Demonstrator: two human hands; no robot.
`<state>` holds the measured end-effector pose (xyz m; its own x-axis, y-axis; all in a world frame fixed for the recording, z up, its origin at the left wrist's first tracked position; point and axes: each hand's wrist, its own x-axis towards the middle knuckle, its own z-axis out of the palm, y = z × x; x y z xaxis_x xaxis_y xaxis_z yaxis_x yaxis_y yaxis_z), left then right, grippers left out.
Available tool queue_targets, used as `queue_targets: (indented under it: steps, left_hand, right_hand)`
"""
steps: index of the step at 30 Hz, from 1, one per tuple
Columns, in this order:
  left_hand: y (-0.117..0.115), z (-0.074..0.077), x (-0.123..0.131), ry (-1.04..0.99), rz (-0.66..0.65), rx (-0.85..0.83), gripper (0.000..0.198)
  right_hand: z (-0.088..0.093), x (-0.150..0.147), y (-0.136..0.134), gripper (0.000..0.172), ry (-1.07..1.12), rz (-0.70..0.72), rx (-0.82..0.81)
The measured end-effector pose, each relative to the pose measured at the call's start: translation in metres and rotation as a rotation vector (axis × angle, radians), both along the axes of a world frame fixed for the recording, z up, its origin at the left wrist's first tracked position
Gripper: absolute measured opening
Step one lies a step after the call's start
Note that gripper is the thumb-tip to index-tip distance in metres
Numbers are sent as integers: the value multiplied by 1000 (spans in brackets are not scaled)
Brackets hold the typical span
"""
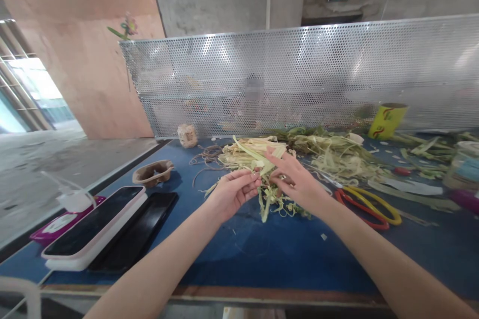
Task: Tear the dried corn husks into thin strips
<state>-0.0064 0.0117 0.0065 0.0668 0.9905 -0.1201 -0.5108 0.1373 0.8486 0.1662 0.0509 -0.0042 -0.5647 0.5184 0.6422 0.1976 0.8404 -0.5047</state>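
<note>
My left hand (236,192) is over the blue table, thumb and forefinger pinched on a pale green strip of corn husk (246,151). Close beside it, my right hand (295,182) has its fingers on the same husk, with the forefinger stretched along it and the others bent. What lies under the right fingers is partly hidden. Behind both hands lies a pile of pale dried corn husks (234,158). Thin curled husk scraps (279,204) lie on the table below the hands.
Scissors with red and yellow handles (368,204) lie to the right. More husks (337,157), a yellow roll (387,121) and a jar (464,167) are beyond. Leftward are a cardboard tray (152,173), twine (207,154), a phone (99,219) and a black tray (136,232). A perforated metal screen (224,84) stands behind.
</note>
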Motion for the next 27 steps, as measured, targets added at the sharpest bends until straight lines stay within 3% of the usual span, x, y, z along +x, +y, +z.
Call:
queue_targets:
  steps: [3,5,7,9,13,15,18,23,27]
  left_hand:
    - [0,-1,0,-11,-16,4,5]
    - [0,-2,1,-19,-33,3,5]
    - [0,-4,2,-11,-49,-3,5]
    - [0,-6,2,8,-65,0,5]
    - [0,-10,3,38,-72,29,14]
    - [-1,-10,5,70,-54,38,18]
    - [-3,-8,7,166,-61,106,19]
    - [-6,-3,8,460,-62,314,11]
    - [-6,-3,8,556,-52,375,10]
  right_hand:
    - [-1,0,3,38,-27,-285,372]
    - [-2,0,5,23,71,-452,506]
    - [-2,0,5,23,183,-543,588]
    - [-2,2,4,25,212,-540,712]
    - [1,7,0,22,-14,-323,889]
    - [3,7,-2,17,-51,-236,811]
    - [6,2,-3,3,24,-173,531]
    - [8,-8,-4,11,43,-186,-70]
    - [3,-11,-4,18,11,-209,-306]
